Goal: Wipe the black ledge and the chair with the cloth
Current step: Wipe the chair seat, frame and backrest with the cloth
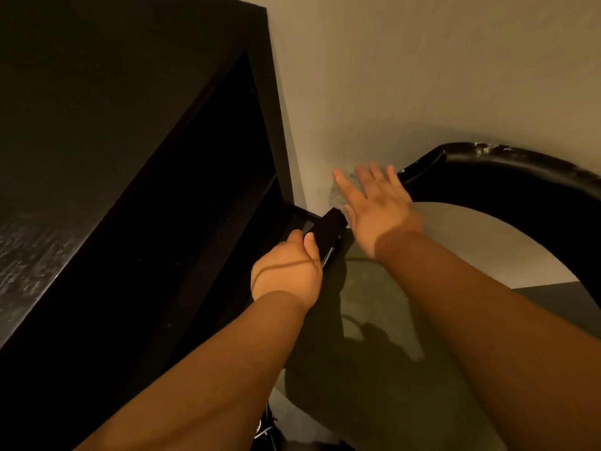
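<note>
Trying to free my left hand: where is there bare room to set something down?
Bare: the black unit's top, bordered by the wall, and the grey floor between unit and chair. Crowded: the wall corner, where the left hand grips a black object beside the right hand pressing the cloth.

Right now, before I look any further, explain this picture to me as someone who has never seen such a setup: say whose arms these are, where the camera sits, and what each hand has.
No machine here: these are a person's two bare arms, filmed by one camera worn on the head, looking forward and down. It is the only view. The left hand grips a narrow black object; what it is cannot be told. The right hand lies flat, fingers spread, on a grey cloth close to the wall, beside the foot of the black shelf unit. The curved black chair is at the right.
</note>
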A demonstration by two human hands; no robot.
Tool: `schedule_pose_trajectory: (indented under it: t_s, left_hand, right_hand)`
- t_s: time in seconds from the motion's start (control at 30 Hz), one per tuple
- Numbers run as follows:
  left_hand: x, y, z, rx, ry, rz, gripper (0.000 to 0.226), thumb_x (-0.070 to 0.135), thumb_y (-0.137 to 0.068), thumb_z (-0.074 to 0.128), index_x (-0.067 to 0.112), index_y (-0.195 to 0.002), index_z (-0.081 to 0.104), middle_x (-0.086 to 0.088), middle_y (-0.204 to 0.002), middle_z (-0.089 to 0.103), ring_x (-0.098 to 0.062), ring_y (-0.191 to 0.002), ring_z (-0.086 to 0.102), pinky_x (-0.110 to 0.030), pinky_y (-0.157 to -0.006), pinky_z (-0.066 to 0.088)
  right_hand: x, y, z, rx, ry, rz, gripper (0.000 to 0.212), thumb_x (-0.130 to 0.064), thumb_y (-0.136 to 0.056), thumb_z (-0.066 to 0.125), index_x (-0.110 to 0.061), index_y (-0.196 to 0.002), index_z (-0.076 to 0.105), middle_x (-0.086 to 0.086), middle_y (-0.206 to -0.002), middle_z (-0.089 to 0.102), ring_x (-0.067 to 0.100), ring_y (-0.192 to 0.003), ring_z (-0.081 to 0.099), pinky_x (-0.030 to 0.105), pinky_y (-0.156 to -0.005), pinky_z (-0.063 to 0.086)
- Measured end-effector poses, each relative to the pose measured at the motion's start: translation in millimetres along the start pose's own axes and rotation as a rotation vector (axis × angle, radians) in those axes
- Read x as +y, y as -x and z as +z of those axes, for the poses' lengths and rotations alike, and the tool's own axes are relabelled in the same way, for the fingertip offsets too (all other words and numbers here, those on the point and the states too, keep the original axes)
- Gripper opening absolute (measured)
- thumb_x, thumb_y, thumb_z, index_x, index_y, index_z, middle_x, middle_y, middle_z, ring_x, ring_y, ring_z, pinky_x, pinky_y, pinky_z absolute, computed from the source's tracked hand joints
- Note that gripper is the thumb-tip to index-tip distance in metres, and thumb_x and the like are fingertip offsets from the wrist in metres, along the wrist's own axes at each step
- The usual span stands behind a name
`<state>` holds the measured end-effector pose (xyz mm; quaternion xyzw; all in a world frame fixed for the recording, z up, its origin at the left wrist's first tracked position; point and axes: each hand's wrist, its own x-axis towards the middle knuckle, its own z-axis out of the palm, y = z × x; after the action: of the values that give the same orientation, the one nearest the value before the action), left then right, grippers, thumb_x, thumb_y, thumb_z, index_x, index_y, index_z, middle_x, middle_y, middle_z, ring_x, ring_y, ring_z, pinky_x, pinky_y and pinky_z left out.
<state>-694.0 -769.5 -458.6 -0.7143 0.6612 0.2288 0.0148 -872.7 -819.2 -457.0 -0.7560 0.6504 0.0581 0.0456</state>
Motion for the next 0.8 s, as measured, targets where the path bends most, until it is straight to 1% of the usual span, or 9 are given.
schedule_pose_trajectory:
  t_s: [0.1, 0.2, 0.27, 0.37, 0.47, 0.57, 0.63, 0.7, 0.8]
  left_hand:
    - [-1.1, 0.6, 3.1, 0.04, -0.057, 0.007, 0.045, 0.047, -0.11, 0.016, 0.022, -0.112, 0.053, 0.004, -0.076, 0.055, -0.018, -0.063, 0.056, -0.033, -0.056, 0.037]
    - [0.2, 0.5, 2.1, 0.074, -0.091, 0.02, 0.044, 0.047, -0.11, 0.017, 0.023, -0.119, 0.054, 0.006, -0.077, 0.053, -0.017, -0.063, 0.051, -0.033, -0.056, 0.031]
    - [0.6, 0.1, 2.6, 0.076, -0.1, 0.015, 0.044, 0.047, -0.11, 0.018, 0.024, -0.12, 0.054, 0.006, -0.08, 0.054, -0.017, -0.069, 0.052, -0.033, -0.06, 0.033]
    - [0.4, 1.9, 1.7, 0.081, -0.057, 0.022, 0.042, 0.047, -0.109, 0.019, 0.024, -0.115, 0.054, 0.007, -0.079, 0.056, -0.015, -0.069, 0.054, -0.032, -0.058, 0.034]
    - [0.2, 1.2, 3.4, 0.104, -0.014, 0.036, 0.042, 0.048, -0.108, 0.02, 0.025, -0.109, 0.055, 0.01, -0.076, 0.053, -0.012, -0.066, 0.053, -0.031, -0.056, 0.033]
    - [-0.7, 0.6, 2.2, 0.1, -0.011, 0.028, 0.038, 0.05, -0.107, 0.021, 0.028, -0.105, 0.052, 0.01, -0.075, 0.052, -0.01, -0.064, 0.052, -0.031, -0.056, 0.036]
    - [0.3, 1.3, -0.2, 0.091, -0.013, 0.02, 0.033, 0.051, -0.107, 0.022, 0.031, -0.099, 0.046, 0.008, -0.074, 0.052, -0.009, -0.063, 0.052, -0.032, -0.056, 0.037]
    - [1.2, 1.6, -0.8, 0.097, -0.025, 0.021, 0.032, 0.051, -0.106, 0.022, 0.031, -0.097, 0.046, 0.008, -0.074, 0.053, -0.009, -0.062, 0.052, -0.031, -0.055, 0.037]
    - [0.8, 0.9, 0.4, 0.091, -0.039, 0.023, 0.038, 0.052, -0.105, 0.02, 0.029, -0.103, 0.05, 0.008, -0.075, 0.053, -0.008, -0.064, 0.052, -0.03, -0.054, 0.035]
  right_hand:
    - [-9.4, 15.5, 0.6, -0.06, -0.063, -0.037, 0.072, -0.032, -0.105, 0.04, -0.031, -0.163, -0.002, 0.015, -0.17, 0.004, 0.033, -0.157, -0.003, 0.046, -0.126, -0.012]
    - [-17.7, 31.2, 4.6, -0.069, -0.09, -0.079, 0.066, -0.042, -0.108, 0.03, -0.024, -0.163, 0.0, 0.013, -0.171, -0.006, 0.031, -0.157, -0.011, 0.044, -0.125, -0.015]
    - [-2.5, 17.5, -6.4, -0.134, 0.03, -0.143, 0.069, -0.05, -0.108, 0.022, -0.018, -0.163, -0.005, 0.014, -0.17, -0.007, 0.029, -0.157, -0.01, 0.043, -0.123, -0.018]
    - [26.8, -1.2, -32.0, -0.151, 0.362, -0.141, 0.074, -0.055, -0.106, 0.014, -0.009, -0.162, 0.0, 0.017, -0.168, 0.011, 0.035, -0.157, 0.004, 0.045, -0.126, -0.01]
    - [34.3, 2.9, -43.7, -0.185, 0.517, -0.047, 0.071, -0.051, -0.105, 0.01, -0.007, -0.161, 0.012, 0.018, -0.162, 0.025, 0.038, -0.154, 0.015, 0.047, -0.125, -0.01]
    - [12.2, -1.6, -34.7, -0.226, 0.379, -0.003, 0.068, -0.05, -0.105, 0.008, -0.01, -0.154, 0.032, 0.016, -0.15, 0.042, 0.037, -0.147, 0.03, 0.049, -0.126, -0.004]
    - [1.3, -9.5, -23.0, -0.17, 0.215, -0.027, 0.06, -0.048, -0.106, 0.012, -0.016, -0.134, 0.055, 0.011, -0.125, 0.06, 0.033, -0.126, 0.05, 0.048, -0.126, 0.011]
    - [1.2, -14.3, -20.0, -0.127, 0.158, -0.077, 0.055, -0.046, -0.107, 0.015, -0.019, -0.118, 0.062, 0.006, -0.108, 0.064, 0.029, -0.106, 0.058, 0.045, -0.119, 0.023]
    - [17.1, -17.6, -35.0, -0.193, 0.257, -0.051, 0.049, -0.05, -0.107, 0.024, -0.02, -0.126, 0.058, 0.008, -0.12, 0.063, 0.03, -0.117, 0.055, 0.047, -0.122, 0.017]
